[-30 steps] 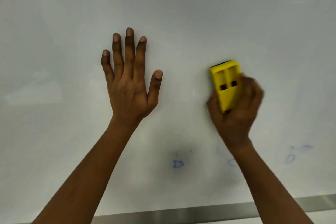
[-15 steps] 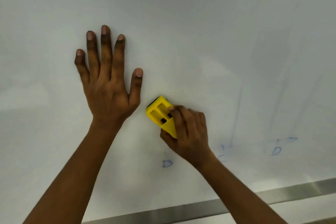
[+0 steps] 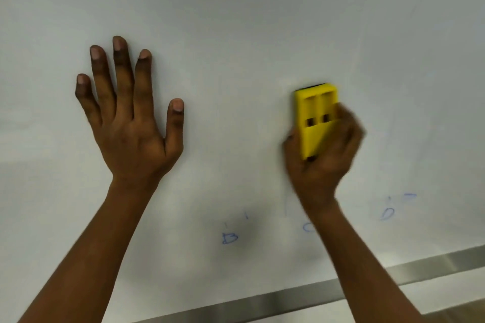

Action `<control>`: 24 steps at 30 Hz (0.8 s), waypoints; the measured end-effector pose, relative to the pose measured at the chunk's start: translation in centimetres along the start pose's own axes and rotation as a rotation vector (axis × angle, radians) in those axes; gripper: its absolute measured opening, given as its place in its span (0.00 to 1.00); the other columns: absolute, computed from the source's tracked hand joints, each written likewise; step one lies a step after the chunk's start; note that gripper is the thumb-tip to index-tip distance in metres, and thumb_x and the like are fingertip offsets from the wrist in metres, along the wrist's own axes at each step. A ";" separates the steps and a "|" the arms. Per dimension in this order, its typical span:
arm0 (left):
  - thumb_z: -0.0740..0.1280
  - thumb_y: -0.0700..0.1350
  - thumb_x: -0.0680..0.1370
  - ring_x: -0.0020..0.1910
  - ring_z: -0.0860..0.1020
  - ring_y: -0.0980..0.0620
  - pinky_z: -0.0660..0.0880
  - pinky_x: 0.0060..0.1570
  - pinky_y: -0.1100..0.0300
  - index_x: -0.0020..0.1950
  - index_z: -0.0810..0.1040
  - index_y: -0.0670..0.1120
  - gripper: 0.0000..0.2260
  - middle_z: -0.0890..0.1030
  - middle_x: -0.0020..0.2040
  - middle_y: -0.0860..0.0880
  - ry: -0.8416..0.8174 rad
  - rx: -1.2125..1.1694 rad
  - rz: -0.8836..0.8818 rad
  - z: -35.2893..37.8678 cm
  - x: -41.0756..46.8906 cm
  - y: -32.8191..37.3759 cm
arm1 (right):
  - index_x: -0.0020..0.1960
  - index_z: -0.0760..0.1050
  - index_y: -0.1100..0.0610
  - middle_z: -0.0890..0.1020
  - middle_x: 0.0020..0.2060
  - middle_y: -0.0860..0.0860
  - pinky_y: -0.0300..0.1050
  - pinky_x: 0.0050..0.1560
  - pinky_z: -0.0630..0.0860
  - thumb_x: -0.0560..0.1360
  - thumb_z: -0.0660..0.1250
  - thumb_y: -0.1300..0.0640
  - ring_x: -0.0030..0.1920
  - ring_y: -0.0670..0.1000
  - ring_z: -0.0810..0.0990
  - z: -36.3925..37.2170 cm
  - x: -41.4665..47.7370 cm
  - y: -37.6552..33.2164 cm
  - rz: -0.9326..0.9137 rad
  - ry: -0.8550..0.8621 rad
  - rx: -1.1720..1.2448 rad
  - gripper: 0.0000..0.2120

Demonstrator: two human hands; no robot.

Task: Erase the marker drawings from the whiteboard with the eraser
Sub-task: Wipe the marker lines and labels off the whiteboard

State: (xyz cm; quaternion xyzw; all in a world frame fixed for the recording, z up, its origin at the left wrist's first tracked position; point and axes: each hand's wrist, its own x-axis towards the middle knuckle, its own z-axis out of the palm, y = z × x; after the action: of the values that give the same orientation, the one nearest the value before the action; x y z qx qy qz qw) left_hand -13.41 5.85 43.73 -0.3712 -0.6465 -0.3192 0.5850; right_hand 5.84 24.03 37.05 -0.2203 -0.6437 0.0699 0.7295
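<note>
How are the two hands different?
The left hand lies flat and spread out; the right hand is curled. The left hand holds nothing; the right hand grips the yellow eraser. The left hand looks sharp; the right hand is blurred. Both are up at the whiteboard.

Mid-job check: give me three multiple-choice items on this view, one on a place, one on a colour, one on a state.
1. Where are the blue marks relative to the eraser?
A) above it
B) below it, near the bottom edge of the whiteboard
C) level with it, to its right

2. What colour is the eraser?
A) yellow
B) red
C) green

3. How is the left hand?
A) clenched in a fist
B) holding a marker
C) open, fingers straight

Answers:
1 B: the marks sit lower than the eraser that the right hand grips.
2 A: its body is plainly yellow.
3 C: its straight fingers lie spread against the whiteboard.
</note>
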 end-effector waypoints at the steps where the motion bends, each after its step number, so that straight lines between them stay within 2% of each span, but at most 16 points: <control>1: 0.60 0.53 0.88 0.82 0.59 0.29 0.49 0.83 0.38 0.85 0.61 0.42 0.28 0.63 0.83 0.34 0.003 0.003 0.001 0.0 0.0 0.0 | 0.71 0.67 0.67 0.73 0.63 0.61 0.59 0.60 0.76 0.77 0.73 0.53 0.59 0.63 0.75 0.5 -1.7 -1.0 -0.111 -0.076 0.004 0.30; 4: 0.61 0.53 0.88 0.82 0.59 0.29 0.49 0.83 0.39 0.85 0.61 0.42 0.28 0.63 0.83 0.34 0.001 0.015 0.007 0.0 0.0 -0.2 | 0.69 0.69 0.64 0.74 0.63 0.59 0.57 0.48 0.77 0.77 0.73 0.52 0.50 0.63 0.81 1.5 -5.4 -2.0 -0.439 -0.258 -0.017 0.27; 6: 0.62 0.53 0.87 0.82 0.60 0.29 0.49 0.83 0.39 0.85 0.62 0.42 0.29 0.63 0.83 0.34 -0.002 0.013 0.009 -0.1 0.1 -0.3 | 0.69 0.70 0.63 0.75 0.63 0.58 0.56 0.47 0.76 0.77 0.74 0.51 0.49 0.63 0.82 1.1 -4.9 -0.9 -0.479 -0.272 -0.029 0.27; 9: 0.63 0.53 0.87 0.82 0.60 0.28 0.50 0.83 0.38 0.85 0.62 0.42 0.29 0.64 0.83 0.33 -0.004 0.000 0.008 -0.1 0.1 -0.2 | 0.71 0.67 0.64 0.73 0.63 0.59 0.58 0.55 0.73 0.78 0.71 0.49 0.56 0.62 0.76 -0.7 -1.6 2.5 -0.265 -0.122 -0.067 0.29; 11: 0.63 0.53 0.87 0.82 0.60 0.28 0.49 0.83 0.39 0.85 0.61 0.42 0.29 0.64 0.83 0.33 -0.005 -0.001 0.005 -0.1 0.2 -0.1 | 0.74 0.67 0.67 0.74 0.66 0.63 0.64 0.64 0.75 0.79 0.72 0.51 0.63 0.65 0.75 -2.0 1.4 4.6 -0.060 0.037 -0.072 0.30; 12: 0.62 0.53 0.87 0.82 0.60 0.28 0.48 0.83 0.39 0.85 0.61 0.42 0.29 0.64 0.83 0.33 -0.005 0.000 0.004 -0.1 0.1 0.0 | 0.74 0.67 0.68 0.75 0.66 0.65 0.66 0.65 0.74 0.79 0.72 0.53 0.66 0.66 0.75 -2.4 2.7 5.3 0.017 0.090 -0.071 0.30; 15: 0.62 0.53 0.87 0.82 0.59 0.27 0.48 0.83 0.38 0.85 0.62 0.41 0.29 0.63 0.83 0.33 -0.012 -0.008 -0.004 -0.1 0.1 0.0 | 0.75 0.67 0.70 0.74 0.68 0.66 0.63 0.69 0.74 0.80 0.73 0.55 0.68 0.66 0.75 -2.4 3.8 5.1 0.107 0.147 -0.091 0.31; 17: 0.62 0.53 0.87 0.82 0.60 0.27 0.51 0.82 0.34 0.85 0.62 0.41 0.29 0.63 0.83 0.33 -0.025 -0.027 -0.007 0.0 0.0 -0.1 | 0.75 0.67 0.71 0.73 0.68 0.65 0.60 0.68 0.74 0.80 0.73 0.55 0.66 0.66 0.75 -1.8 1.9 3.7 0.007 0.091 -0.087 0.31; 21: 0.63 0.52 0.87 0.82 0.60 0.26 0.57 0.78 0.24 0.85 0.63 0.41 0.29 0.63 0.83 0.33 -0.047 -0.071 -0.003 -0.1 -0.1 -0.7 | 0.72 0.66 0.67 0.72 0.67 0.61 0.58 0.54 0.75 0.79 0.73 0.54 0.57 0.62 0.75 -0.9 -2.3 1.8 -0.389 -0.159 -0.115 0.29; 22: 0.63 0.52 0.87 0.82 0.60 0.26 0.59 0.76 0.23 0.85 0.63 0.41 0.29 0.63 0.83 0.33 -0.053 -0.081 -0.005 -0.1 -0.1 -0.8 | 0.73 0.67 0.67 0.72 0.67 0.61 0.57 0.54 0.75 0.79 0.73 0.53 0.56 0.62 0.75 -1.1 -2.0 2.3 -0.433 -0.166 -0.138 0.29; 24: 0.63 0.52 0.87 0.81 0.60 0.25 0.61 0.74 0.22 0.84 0.63 0.41 0.28 0.63 0.82 0.32 -0.060 -0.099 -0.016 -0.1 0.0 -0.8 | 0.75 0.65 0.66 0.71 0.67 0.61 0.59 0.56 0.75 0.81 0.71 0.53 0.58 0.63 0.74 -1.7 -0.6 4.1 -0.372 -0.108 -0.165 0.30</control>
State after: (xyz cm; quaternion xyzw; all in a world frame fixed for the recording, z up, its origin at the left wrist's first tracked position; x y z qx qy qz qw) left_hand -14.08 5.35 43.72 -0.4040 -0.6502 -0.3439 0.5438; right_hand 8.19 27.06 34.73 -0.1526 -0.7150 -0.1074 0.6738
